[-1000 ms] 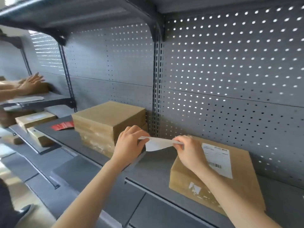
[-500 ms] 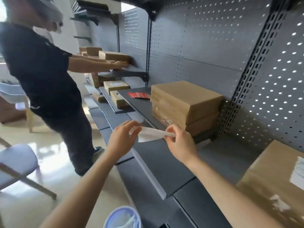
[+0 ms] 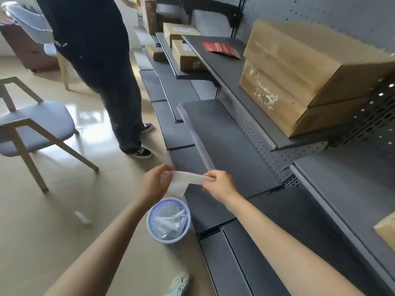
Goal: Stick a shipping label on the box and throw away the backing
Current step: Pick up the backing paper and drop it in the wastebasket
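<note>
The left hand (image 3: 152,184) and the right hand (image 3: 218,184) each pinch one end of the thin white paper backing (image 3: 188,178), stretched between them. The round pale blue bin (image 3: 168,221), with crumpled paper inside, sits on the floor just below the hands. The sticking part looks finished. What seems left is dropping the backing in.

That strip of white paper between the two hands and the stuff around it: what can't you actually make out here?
- Backing paper, head view: any print is too small and blurred; its ends are hidden under the fingers of the left hand and right hand.
- Bin: crumpled white scraps inside, not countable.
- Box at the right edge: cut off, so no label shows.
- Small white object on the floor: too blurred to identify.
</note>
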A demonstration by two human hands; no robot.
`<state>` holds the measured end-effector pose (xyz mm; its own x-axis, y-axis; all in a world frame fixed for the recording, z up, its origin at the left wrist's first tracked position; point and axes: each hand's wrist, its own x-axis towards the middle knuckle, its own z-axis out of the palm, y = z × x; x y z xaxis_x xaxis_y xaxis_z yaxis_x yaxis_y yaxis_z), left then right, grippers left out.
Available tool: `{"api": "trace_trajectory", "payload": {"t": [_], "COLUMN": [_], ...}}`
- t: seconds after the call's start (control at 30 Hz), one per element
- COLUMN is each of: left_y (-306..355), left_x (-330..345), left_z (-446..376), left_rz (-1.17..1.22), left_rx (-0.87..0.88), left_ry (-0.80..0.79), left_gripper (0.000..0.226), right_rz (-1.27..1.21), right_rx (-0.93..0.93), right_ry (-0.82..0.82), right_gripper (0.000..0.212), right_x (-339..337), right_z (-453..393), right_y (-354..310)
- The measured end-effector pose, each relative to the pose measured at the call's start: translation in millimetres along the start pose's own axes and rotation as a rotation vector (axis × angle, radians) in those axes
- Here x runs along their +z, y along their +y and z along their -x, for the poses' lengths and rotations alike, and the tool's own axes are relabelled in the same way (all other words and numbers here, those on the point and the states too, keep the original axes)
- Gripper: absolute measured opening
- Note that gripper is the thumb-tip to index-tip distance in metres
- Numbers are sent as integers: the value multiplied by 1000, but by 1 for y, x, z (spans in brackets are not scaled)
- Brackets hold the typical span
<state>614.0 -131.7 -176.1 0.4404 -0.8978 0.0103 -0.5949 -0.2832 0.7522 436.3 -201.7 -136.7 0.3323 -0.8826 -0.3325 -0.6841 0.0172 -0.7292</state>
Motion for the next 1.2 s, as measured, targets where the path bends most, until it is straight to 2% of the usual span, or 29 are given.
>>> {"api": "trace_trajectory", "payload": {"t": [0.17,0.33,0.5,0.67,0.83,0.93,1.0,1.1,1.2], "left_y": [-69,-126,-177,-231,-293,-319,-330,-337,-328], "left_x": [52,94,126,166,211,230,237,240,234], "left_z": [13,14,5,1,-4,-6,-9,-18,-29], "left_rz": [83,75,43,51,88,104,106,112,127], "left_rx": [-218,-322,-337,-375,-405,-430,-432,-432,-406], "left_ry": [-136,-168,-149,-132,-104,-105,-99,-89,-59], "left_gripper": [15,24,22,21,24,25,25,20,18], "right_rz": [-30,-16,46,170,203,161,171,202,205], "right_rx": [142,258,286,302,339,330,326,318,279], "right_ry": [-69,-41,-37,-70,-97,-105,-146,-193,-139], "right_gripper": [11,9,7,29,40,39,38,46,36], "right_x": [58,106,162,220,283,308,319,321,306], "right_z": [-30,-60,-102,-141,-182,-199,-207,-214,-216], "right_y": [59,102,148,197,247,264,270,273,266]}}
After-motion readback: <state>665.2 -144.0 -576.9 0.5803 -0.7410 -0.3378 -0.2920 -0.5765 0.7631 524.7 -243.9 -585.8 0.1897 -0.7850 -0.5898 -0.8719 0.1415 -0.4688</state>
